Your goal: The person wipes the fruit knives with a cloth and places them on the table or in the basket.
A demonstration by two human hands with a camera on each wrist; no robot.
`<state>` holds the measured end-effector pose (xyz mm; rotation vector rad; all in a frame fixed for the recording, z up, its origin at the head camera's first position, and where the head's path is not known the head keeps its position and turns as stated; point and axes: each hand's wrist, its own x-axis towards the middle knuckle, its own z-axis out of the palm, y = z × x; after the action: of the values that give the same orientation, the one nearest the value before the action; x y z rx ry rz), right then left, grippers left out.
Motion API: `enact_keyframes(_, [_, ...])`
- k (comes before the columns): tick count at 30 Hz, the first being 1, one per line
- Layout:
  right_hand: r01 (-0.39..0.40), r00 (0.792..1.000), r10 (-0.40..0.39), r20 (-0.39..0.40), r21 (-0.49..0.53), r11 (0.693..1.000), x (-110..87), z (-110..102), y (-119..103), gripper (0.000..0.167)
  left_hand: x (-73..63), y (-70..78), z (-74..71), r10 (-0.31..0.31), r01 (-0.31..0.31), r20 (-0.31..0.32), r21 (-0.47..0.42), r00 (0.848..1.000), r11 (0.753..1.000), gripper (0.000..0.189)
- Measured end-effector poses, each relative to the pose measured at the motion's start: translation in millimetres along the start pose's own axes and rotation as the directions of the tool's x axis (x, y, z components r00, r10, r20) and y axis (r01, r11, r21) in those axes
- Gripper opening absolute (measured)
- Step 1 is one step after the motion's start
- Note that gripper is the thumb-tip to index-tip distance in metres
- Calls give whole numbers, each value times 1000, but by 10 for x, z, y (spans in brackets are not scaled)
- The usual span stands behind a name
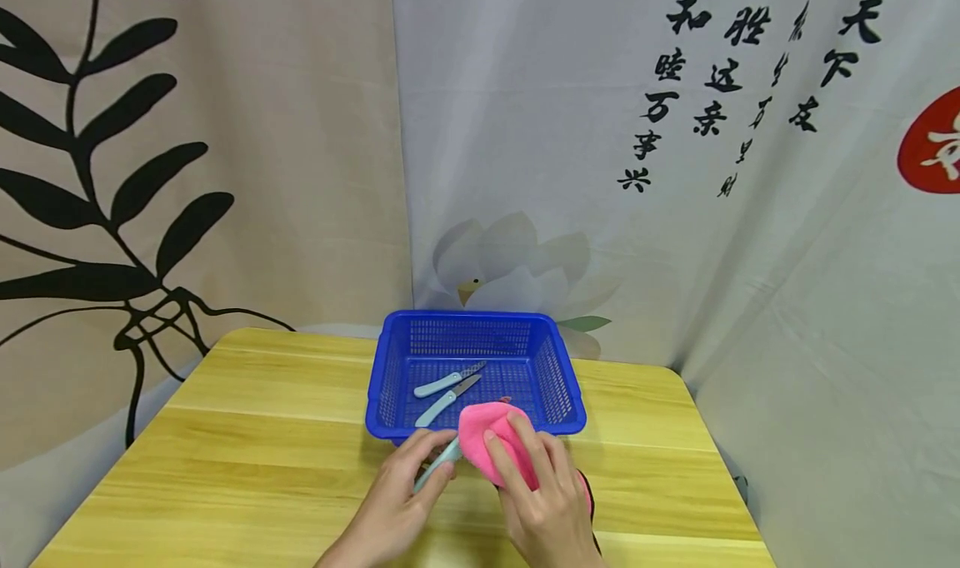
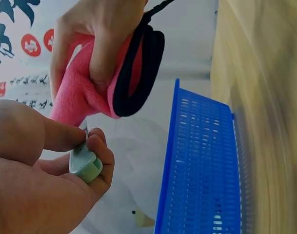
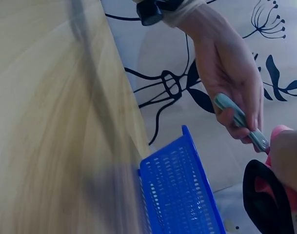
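My left hand grips the pale blue-green handle of a knife, with the thumb and fingers round it, also plain in the right wrist view on the handle. A bright pink plush cloth with black edging covers most of the blade, so the blade is largely hidden. Fingers of my right hand pinch the cloth over the blade. In the left wrist view the cloth hangs beside the knife's handle end. Both hands are just in front of the blue basket, above the table.
Inside the basket lie two more knives with pale blue handles, one farther back and one nearer. A small reddish thing shows behind the cloth. The wooden table meets printed curtains at the back and right.
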<state>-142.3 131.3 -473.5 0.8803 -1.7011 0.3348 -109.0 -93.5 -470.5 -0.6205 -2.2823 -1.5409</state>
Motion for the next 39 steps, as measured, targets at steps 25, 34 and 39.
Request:
enact_keyframes(25, [-65, 993, 75, 88, -110, 992, -78, 1, 14, 40, -27, 49, -27, 50, -51, 38, 42, 998, 998, 36])
enact_keyframes(34, [-134, 980, 149, 130, -118, 984, -103, -35, 104, 40, -37, 20, -34, 120, -123, 44, 63, 992, 990, 33])
enact_keyframes(39, [-159, 975, 175, 136, -117, 980, -118, -62, 160, 43, -54, 18, -50, 93, -95, 64, 36, 994, 995, 34])
